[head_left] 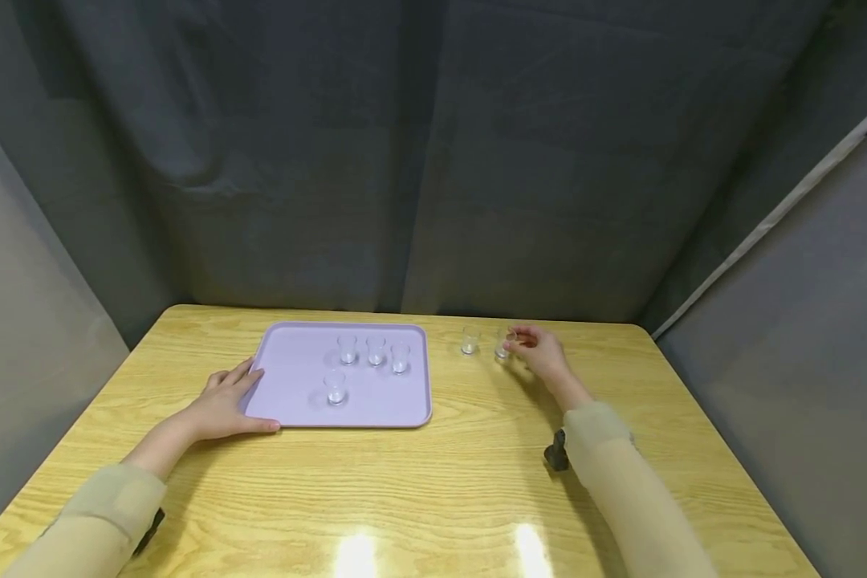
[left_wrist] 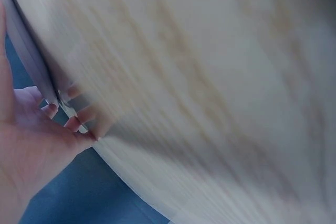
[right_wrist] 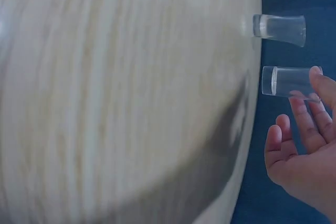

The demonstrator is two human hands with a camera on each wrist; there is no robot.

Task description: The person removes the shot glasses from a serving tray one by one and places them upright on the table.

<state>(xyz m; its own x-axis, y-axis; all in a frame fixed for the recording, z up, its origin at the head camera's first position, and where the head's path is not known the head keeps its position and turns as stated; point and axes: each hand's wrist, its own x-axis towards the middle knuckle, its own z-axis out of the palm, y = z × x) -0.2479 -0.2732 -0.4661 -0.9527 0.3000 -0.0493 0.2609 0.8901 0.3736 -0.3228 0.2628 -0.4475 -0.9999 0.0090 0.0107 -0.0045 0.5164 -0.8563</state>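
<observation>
My right hand (head_left: 547, 357) pinches a small clear shot glass (right_wrist: 289, 82) near its rim, thumb on one side and fingers on the other. The glass base is close over the table. A second shot glass (head_left: 470, 339) stands just left of it. My left hand (head_left: 220, 405) rests at the front left corner of a lilac tray (head_left: 289, 381), fingers spread over the left rim and thumb along the front edge. On the tray are several upright shot glasses: three toward the back right, and one glass (head_left: 335, 387) nearer the front.
Both hands work over a light wood-grain table (head_left: 405, 498). Behind its far edge hangs a dark grey curtain (head_left: 535, 160), with grey panels at the left and right sides. A dark wrist device (head_left: 557, 451) sits below the right sleeve.
</observation>
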